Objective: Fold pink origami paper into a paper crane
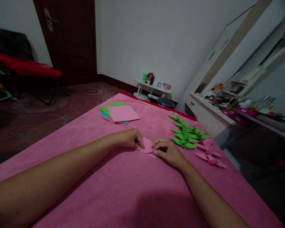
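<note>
A small folded pink paper (147,147) lies on the pink cloth-covered surface (123,190). My left hand (131,138) presses its fingertips on the paper's left edge, fingers curled together. My right hand (166,150) pinches the paper's right side with thumb and fingers closed. Both hands rest on the cloth with the paper between them.
A stack of pink, green and blue paper sheets (120,113) lies farther back. Several folded green paper cranes (186,134) and a few pink ones (210,154) lie to the right. Beyond stand a white low shelf (153,88), a cluttered dresser (228,110), a red chair (26,68) and a dark door (68,38).
</note>
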Demonstrator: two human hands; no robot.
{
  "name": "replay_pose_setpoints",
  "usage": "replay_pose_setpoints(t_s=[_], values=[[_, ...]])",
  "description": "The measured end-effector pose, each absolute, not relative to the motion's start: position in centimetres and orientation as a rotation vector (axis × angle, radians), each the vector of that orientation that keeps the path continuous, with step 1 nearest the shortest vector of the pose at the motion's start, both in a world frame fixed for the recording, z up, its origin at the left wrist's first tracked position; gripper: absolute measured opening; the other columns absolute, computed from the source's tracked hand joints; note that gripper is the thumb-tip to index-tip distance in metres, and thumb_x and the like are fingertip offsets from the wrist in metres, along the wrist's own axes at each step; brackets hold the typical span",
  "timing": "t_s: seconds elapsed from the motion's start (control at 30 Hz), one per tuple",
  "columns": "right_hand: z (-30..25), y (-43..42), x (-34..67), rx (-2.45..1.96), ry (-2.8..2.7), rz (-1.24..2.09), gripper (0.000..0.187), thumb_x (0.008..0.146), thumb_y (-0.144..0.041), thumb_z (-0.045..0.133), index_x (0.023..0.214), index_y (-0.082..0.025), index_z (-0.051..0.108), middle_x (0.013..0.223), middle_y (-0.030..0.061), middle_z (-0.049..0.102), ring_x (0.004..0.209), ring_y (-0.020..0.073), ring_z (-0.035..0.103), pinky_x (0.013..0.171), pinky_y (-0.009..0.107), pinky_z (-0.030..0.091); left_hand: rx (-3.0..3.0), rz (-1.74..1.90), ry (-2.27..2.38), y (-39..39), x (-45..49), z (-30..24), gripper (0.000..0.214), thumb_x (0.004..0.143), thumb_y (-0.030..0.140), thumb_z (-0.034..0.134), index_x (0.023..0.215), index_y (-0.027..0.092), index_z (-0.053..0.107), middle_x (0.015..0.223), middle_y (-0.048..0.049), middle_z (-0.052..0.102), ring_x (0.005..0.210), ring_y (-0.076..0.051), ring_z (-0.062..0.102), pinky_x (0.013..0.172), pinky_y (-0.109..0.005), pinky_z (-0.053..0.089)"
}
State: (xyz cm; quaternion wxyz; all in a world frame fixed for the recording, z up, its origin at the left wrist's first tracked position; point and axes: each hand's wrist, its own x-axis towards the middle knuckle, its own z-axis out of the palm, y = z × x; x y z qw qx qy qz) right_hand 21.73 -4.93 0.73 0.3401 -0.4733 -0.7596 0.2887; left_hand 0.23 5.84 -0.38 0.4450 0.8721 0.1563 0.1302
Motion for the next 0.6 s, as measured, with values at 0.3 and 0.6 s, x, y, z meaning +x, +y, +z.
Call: replay_pose_setpoints(t_s=[0.3, 0.6], values=[[0.5, -5.0, 20.9, -1.358, -1.908, 0.62, 0.016, 0.076, -0.02, 0.06, 0.06, -0.016, 0.061, 0.073, 0.0037, 0.061, 0.069, 0.0144, 0.056, 0.066, 0.027, 0.042, 2.191, 0.254, 0.43, 5.9, 0.2, -0.3, 0.027, 0.066, 0.012, 0.066, 0.092, 0.015, 0.074, 0.074, -0.0027, 0.062, 0.066, -0.011, 0.052, 0.058, -0.018, 0.038], [0.3, -4.9, 20.4, -1.481, -1.852, 0.542, 0.018, 0.071, -0.019, 0.058, 0.054, -0.016, 0.056, 0.072, 0.0034, 0.06, 0.066, 0.0134, 0.054, 0.06, 0.025, 0.04, 2.101, 0.208, 0.455, 5.9, 0.0, 0.2, 0.018, 0.071, 0.022, 0.064, 0.082, 0.012, 0.073, 0.079, -0.0053, 0.068, 0.071, -0.012, 0.057, 0.062, -0.018, 0.041]])
